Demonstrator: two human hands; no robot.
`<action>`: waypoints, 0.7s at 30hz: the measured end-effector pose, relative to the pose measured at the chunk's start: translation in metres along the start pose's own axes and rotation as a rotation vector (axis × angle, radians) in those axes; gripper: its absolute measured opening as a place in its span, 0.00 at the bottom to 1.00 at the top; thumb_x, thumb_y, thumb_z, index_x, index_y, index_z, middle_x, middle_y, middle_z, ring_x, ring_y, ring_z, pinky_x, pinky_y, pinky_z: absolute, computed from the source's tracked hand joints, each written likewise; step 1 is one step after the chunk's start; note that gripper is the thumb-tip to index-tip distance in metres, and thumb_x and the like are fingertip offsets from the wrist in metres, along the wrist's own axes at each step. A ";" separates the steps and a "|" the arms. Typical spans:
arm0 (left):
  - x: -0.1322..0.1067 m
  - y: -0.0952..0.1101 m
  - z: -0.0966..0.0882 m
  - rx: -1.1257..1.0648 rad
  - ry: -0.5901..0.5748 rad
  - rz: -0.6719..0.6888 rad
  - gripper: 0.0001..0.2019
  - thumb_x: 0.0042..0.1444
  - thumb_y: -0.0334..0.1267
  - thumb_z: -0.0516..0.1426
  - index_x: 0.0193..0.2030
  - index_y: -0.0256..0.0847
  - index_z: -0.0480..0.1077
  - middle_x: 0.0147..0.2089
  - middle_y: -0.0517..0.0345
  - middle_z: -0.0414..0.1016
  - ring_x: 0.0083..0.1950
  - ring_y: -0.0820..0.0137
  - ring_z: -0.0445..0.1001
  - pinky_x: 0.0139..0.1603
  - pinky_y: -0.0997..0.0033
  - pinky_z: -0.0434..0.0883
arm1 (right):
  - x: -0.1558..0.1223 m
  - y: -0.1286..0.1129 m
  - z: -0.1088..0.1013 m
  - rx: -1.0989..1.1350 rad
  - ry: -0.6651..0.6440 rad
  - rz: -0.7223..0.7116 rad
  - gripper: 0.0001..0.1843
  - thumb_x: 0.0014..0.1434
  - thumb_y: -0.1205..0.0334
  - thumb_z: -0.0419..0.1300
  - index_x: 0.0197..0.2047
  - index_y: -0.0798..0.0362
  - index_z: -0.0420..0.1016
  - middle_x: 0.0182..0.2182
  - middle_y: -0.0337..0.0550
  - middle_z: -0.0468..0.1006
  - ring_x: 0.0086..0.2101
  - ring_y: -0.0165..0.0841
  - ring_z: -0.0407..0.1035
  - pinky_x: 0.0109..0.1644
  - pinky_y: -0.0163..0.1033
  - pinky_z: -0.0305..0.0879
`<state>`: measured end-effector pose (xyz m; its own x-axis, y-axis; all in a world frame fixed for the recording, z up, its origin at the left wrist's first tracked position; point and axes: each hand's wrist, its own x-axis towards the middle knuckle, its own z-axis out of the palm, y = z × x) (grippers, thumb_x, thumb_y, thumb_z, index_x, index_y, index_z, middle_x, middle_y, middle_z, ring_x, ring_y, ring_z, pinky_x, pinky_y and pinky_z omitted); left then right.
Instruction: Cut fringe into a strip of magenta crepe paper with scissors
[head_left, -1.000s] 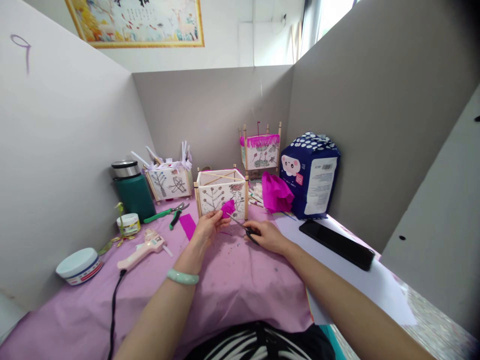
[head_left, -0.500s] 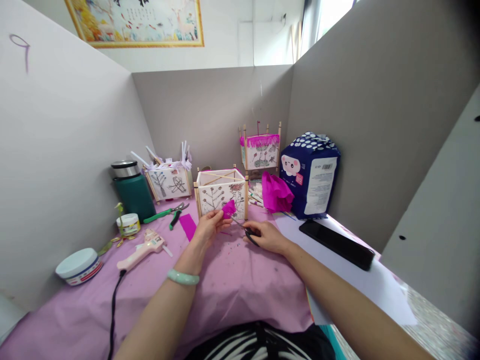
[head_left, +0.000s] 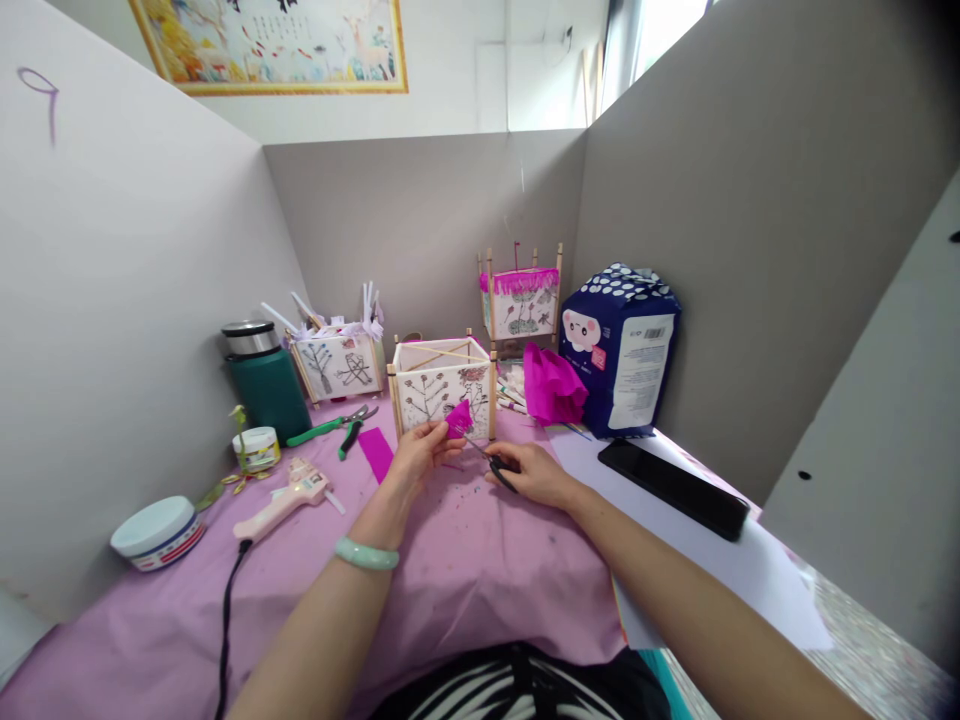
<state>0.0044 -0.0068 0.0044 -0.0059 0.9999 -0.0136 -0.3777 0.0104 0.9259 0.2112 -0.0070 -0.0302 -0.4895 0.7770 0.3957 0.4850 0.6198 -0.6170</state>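
Magenta paper [head_left: 459,416] has shifted slightly, pinched in the left hand's [head_left: 420,458] fingers; right hand [head_left: 536,474] grips scissors [head_left: 496,463], seemingly snipping (next cut likely wants steady paper)

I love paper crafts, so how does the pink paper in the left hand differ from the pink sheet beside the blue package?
The held paper looks small; the sheet is clearly larger. The left hand grips the held paper; the sheet sits bunched up, untouched. Both are bright pink.

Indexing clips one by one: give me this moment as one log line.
left hand: holds magenta paper | right hand: holds scissors, blades by paper | behind paper: stick-framed box
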 end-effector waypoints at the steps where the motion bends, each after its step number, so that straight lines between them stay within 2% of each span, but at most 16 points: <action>1: 0.000 0.000 -0.001 -0.004 -0.003 -0.001 0.03 0.59 0.27 0.56 0.33 0.33 0.66 0.26 0.50 0.77 0.28 0.69 0.79 0.30 0.75 0.76 | 0.000 0.000 0.000 -0.003 0.002 -0.001 0.19 0.55 0.52 0.61 0.47 0.53 0.74 0.25 0.37 0.72 0.25 0.28 0.62 0.30 0.32 0.55; 6: 0.002 -0.002 -0.003 -0.009 0.000 0.003 0.03 0.57 0.28 0.57 0.33 0.33 0.66 0.26 0.50 0.77 0.29 0.68 0.79 0.29 0.74 0.76 | 0.001 0.002 0.001 -0.014 -0.004 -0.005 0.19 0.56 0.52 0.61 0.47 0.53 0.74 0.24 0.36 0.71 0.25 0.28 0.62 0.30 0.32 0.54; 21: 0.000 0.000 -0.002 -0.004 -0.003 0.001 0.05 0.59 0.26 0.54 0.32 0.34 0.65 0.26 0.52 0.76 0.30 0.68 0.79 0.29 0.74 0.76 | 0.001 0.003 0.002 -0.002 0.005 -0.001 0.20 0.55 0.53 0.62 0.49 0.54 0.74 0.26 0.37 0.72 0.25 0.27 0.62 0.30 0.32 0.55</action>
<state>0.0028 -0.0063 0.0038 -0.0033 0.9999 -0.0110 -0.3813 0.0089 0.9244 0.2111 -0.0042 -0.0328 -0.4863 0.7768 0.4001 0.4860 0.6210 -0.6149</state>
